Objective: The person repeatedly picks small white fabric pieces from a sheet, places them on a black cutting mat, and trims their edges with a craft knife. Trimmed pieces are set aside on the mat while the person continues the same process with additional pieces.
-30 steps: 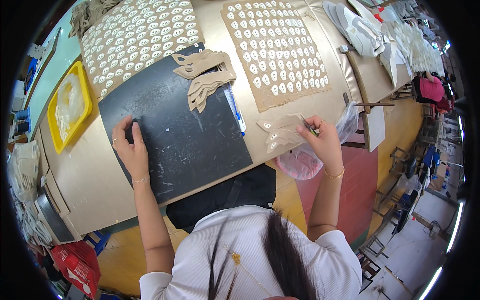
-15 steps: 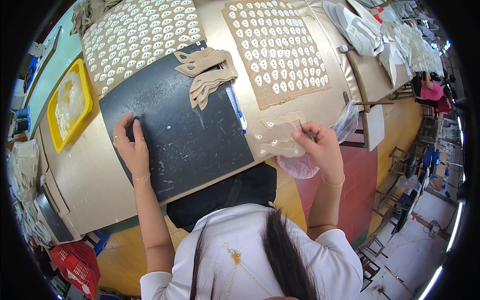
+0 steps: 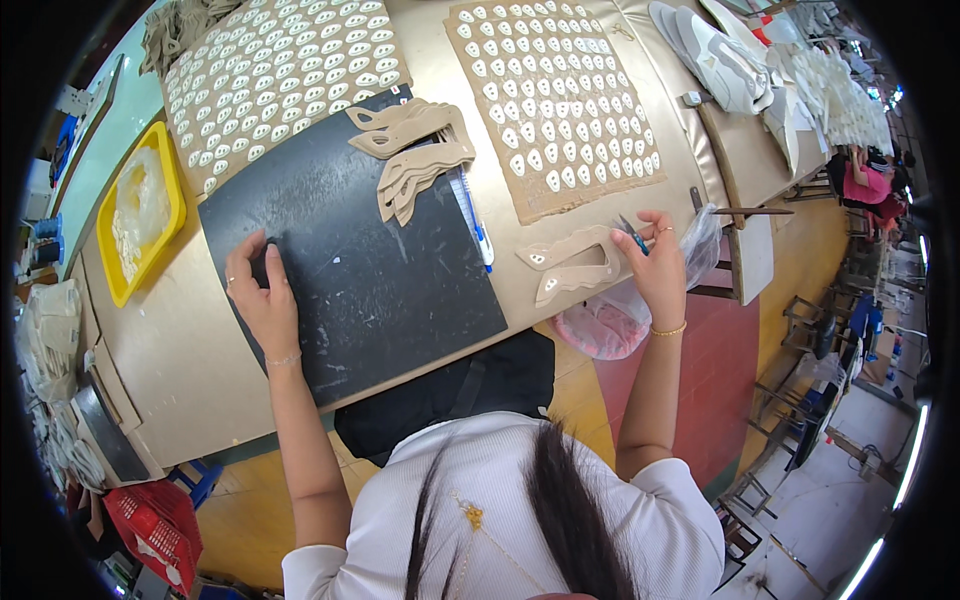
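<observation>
Tan and broad, the table (image 3: 190,350) carries everything, and the biggest thing on it is the black rectangular cutting mat (image 3: 370,280), lying slantwise in front of the person. Two brown card sheets covered in rows of small white oval stickers lie beyond it, one at the far left (image 3: 275,75) and one at the far right (image 3: 555,100). A yellow plastic tray (image 3: 170,215) sits near the left edge.

At the mat's far edge rests a stack of beige curved cut pieces (image 3: 415,155). One more beige curved cut piece (image 3: 570,265) lies on the bare table just right of the mat, its long axis running left to right, its right end touching the right hand.

That right hand (image 3: 660,270) is plainly the nearer one: its grip is pinched round a small blue-handled tool (image 3: 632,232), fingers resting at the piece's right end. The left hand (image 3: 262,300) lies well apart, flat on the mat's left edge, its grip released, holding nothing, only pressing down.
</observation>
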Demonstrator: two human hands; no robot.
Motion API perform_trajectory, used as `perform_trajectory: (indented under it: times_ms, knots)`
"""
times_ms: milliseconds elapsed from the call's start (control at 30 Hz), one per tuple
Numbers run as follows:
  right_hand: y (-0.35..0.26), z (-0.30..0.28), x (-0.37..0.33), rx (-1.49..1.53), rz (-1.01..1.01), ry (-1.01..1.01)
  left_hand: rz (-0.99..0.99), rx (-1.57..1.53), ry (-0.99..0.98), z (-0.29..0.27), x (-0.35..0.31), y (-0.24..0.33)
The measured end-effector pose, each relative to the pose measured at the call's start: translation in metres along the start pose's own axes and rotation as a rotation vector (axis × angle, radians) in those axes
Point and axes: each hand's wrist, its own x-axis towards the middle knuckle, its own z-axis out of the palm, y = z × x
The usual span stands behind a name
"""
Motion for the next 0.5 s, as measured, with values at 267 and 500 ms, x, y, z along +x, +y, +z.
perform_trajectory:
  times_ms: [267, 500]
  knots:
    - [-0.053, 0.020, 0.018, -0.150, -0.444, 0.017, 0.411, -0.035, -0.189, 0.018, -0.024, 0.084]
    - [-0.065, 0.022, 0.032, -0.273, -0.457, -0.070, 0.792, -0.125, -0.643, 0.094, -0.046, 0.151]
